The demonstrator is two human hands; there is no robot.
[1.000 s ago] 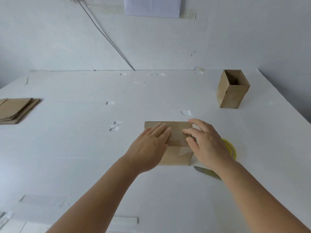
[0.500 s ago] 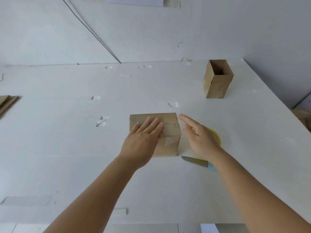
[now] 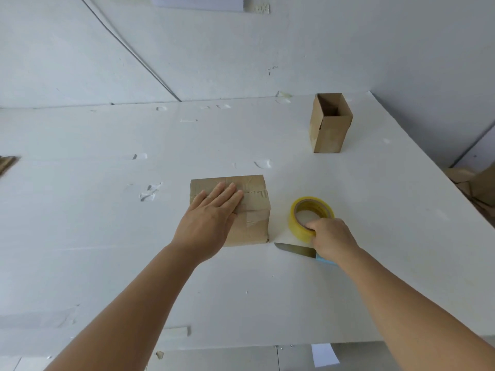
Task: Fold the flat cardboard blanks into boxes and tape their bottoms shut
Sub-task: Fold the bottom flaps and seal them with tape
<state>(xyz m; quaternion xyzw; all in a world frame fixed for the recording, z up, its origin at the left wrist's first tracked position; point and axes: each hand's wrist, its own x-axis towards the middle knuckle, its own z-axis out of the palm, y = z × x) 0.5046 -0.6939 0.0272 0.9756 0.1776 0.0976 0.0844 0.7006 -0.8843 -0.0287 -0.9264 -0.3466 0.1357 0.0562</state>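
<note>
A folded cardboard box [image 3: 251, 202] stands upside down in the middle of the white table [image 3: 93, 236], clear tape across its closed bottom flaps. My left hand [image 3: 211, 215] lies flat on top of it with straight fingers. To the right of the box sits a yellow tape roll [image 3: 308, 210]. My right hand [image 3: 330, 235] grips the roll's near rim, fingers curled into its hole. A second finished box [image 3: 330, 124] stands upright and open at the back right.
A knife [image 3: 294, 249] with a light blue handle lies just in front of the box and roll, partly under my right wrist. A stack of flat blanks [image 3: 6, 163] shows at the left edge. Tape scraps dot the table. More cardboard [image 3: 479, 183] lies beyond the right edge.
My right hand left the box's right side and moved down-right to take hold of the tape roll. My left hand stayed flat on the box. The camera swung slightly right.
</note>
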